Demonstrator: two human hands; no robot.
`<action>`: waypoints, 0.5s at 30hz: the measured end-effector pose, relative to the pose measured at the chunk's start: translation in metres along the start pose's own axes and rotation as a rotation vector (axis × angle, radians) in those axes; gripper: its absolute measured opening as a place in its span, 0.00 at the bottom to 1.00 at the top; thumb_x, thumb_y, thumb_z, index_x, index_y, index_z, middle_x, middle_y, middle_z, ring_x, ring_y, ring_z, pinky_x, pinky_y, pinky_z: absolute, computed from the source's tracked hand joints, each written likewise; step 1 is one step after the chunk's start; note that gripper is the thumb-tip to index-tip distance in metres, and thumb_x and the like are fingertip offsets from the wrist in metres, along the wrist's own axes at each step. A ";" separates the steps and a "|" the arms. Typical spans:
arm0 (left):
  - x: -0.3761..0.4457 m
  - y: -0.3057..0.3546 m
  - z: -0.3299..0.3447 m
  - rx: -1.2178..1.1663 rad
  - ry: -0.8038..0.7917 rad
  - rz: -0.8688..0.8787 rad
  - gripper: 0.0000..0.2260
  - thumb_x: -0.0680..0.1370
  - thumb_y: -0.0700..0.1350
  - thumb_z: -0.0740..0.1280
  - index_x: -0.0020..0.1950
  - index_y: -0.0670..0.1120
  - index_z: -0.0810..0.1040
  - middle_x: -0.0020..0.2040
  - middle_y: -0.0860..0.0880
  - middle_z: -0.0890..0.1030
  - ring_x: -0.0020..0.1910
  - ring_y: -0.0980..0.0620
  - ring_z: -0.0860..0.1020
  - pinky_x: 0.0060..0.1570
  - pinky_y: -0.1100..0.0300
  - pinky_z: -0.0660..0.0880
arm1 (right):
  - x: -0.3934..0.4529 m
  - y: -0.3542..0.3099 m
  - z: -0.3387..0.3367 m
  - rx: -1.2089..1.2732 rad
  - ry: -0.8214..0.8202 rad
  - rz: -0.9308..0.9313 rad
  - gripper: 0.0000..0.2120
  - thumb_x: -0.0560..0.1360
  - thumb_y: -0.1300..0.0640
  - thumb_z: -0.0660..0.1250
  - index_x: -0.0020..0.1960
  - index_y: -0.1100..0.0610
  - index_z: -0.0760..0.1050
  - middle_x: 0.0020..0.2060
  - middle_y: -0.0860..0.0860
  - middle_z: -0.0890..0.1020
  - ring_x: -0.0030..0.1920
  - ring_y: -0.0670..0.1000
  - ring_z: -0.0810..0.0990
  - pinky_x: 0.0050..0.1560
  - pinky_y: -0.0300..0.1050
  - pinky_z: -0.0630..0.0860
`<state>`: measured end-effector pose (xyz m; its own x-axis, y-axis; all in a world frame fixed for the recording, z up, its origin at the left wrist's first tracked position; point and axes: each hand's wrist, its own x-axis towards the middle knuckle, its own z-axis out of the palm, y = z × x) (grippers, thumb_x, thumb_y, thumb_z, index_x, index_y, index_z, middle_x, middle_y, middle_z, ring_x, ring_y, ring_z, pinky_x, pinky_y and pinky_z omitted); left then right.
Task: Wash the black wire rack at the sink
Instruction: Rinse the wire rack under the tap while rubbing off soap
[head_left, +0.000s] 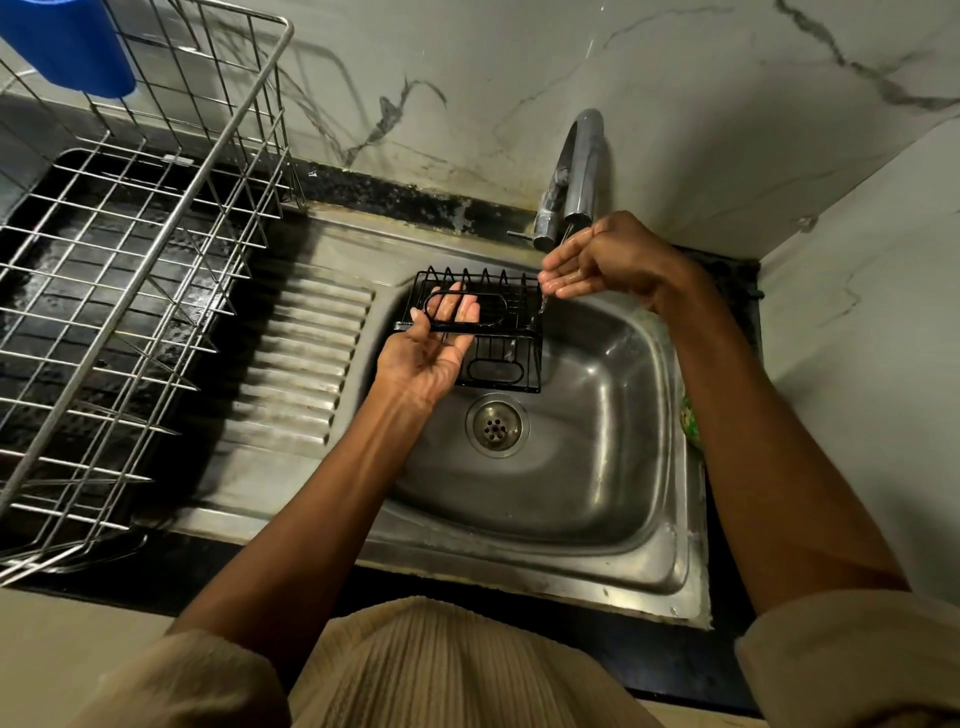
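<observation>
A: Left hand (434, 348), palm up, fingers hooked through the small black wire rack (475, 332) mid-frame over the steel sink (597, 415); right hand (597, 267) spread under the chrome tap (574, 176).

B: One wet, loose hold; it could slip and drop.

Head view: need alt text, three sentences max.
A person's left hand holds a black wire rack over a steel sink, fingers through its frame. The right hand is cupped, wet, under the tap. A silver dish rack stands at left.
</observation>
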<state>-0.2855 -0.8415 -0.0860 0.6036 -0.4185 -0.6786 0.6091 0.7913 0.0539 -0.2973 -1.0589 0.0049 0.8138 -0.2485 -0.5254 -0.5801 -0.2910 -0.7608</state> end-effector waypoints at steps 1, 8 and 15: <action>0.000 0.002 0.000 -0.012 -0.002 0.001 0.17 0.87 0.43 0.52 0.54 0.34 0.76 0.51 0.34 0.82 0.54 0.35 0.80 0.60 0.39 0.73 | 0.000 0.000 0.000 -0.005 -0.007 0.000 0.20 0.72 0.77 0.51 0.52 0.71 0.80 0.46 0.65 0.85 0.47 0.59 0.87 0.56 0.55 0.82; -0.001 0.006 0.001 -0.076 -0.013 -0.011 0.18 0.87 0.44 0.53 0.54 0.32 0.76 0.54 0.36 0.82 0.63 0.36 0.77 0.61 0.39 0.73 | -0.001 -0.001 0.000 -0.012 -0.038 -0.013 0.20 0.71 0.78 0.52 0.51 0.68 0.80 0.46 0.64 0.85 0.47 0.59 0.87 0.56 0.54 0.82; -0.007 0.005 0.001 -0.088 -0.035 0.012 0.17 0.87 0.43 0.53 0.58 0.33 0.76 0.48 0.34 0.83 0.45 0.33 0.83 0.53 0.39 0.80 | 0.006 -0.001 0.001 0.033 0.016 -0.016 0.18 0.74 0.77 0.51 0.53 0.71 0.78 0.49 0.66 0.84 0.51 0.60 0.86 0.54 0.53 0.83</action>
<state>-0.2858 -0.8353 -0.0805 0.6297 -0.4226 -0.6519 0.5546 0.8321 -0.0038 -0.2917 -1.0587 0.0021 0.8220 -0.2591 -0.5071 -0.5654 -0.2649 -0.7811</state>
